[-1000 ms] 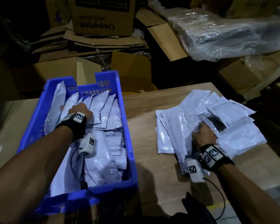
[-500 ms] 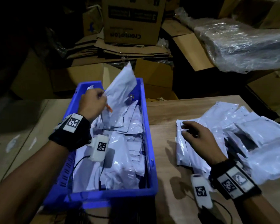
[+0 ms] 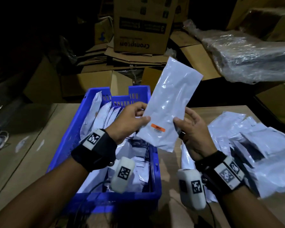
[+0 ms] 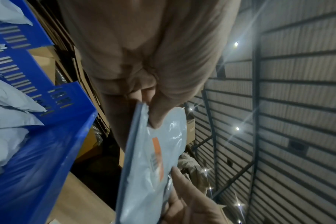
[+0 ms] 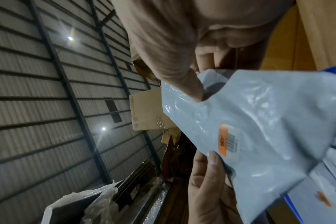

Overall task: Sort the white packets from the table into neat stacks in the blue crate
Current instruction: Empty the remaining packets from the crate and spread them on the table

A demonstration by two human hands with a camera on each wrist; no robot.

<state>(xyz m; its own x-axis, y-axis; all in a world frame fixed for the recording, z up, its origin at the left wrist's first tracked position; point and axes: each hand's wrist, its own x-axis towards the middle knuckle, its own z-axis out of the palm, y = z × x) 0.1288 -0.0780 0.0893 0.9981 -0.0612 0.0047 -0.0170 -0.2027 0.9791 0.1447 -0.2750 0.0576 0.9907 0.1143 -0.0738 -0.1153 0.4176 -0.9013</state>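
Note:
I hold one long white packet (image 3: 169, 102) with an orange label upright in the air, above the right edge of the blue crate (image 3: 69, 143). My left hand (image 3: 130, 122) pinches its left edge between thumb and fingers. My right hand (image 3: 190, 129) grips its right edge, thumb on the front. The same packet (image 4: 150, 163) shows in the left wrist view and fills the right wrist view as a packet (image 5: 259, 136). The crate holds several white packets (image 3: 138, 153), some leaning against its far wall. A loose pile of white packets (image 3: 262, 145) lies on the table at right.
The wooden table (image 3: 31, 145) carries the crate and the pile. Behind it stand cardboard boxes (image 3: 141, 25) and flattened cartons. A plastic-wrapped bundle (image 3: 253, 51) lies at the back right. A cable trails from the left wrist camera into the crate.
My left hand lifted a packet out of the crate and brought it rightward. My right hand left the table pile and took hold of the packet's other edge.

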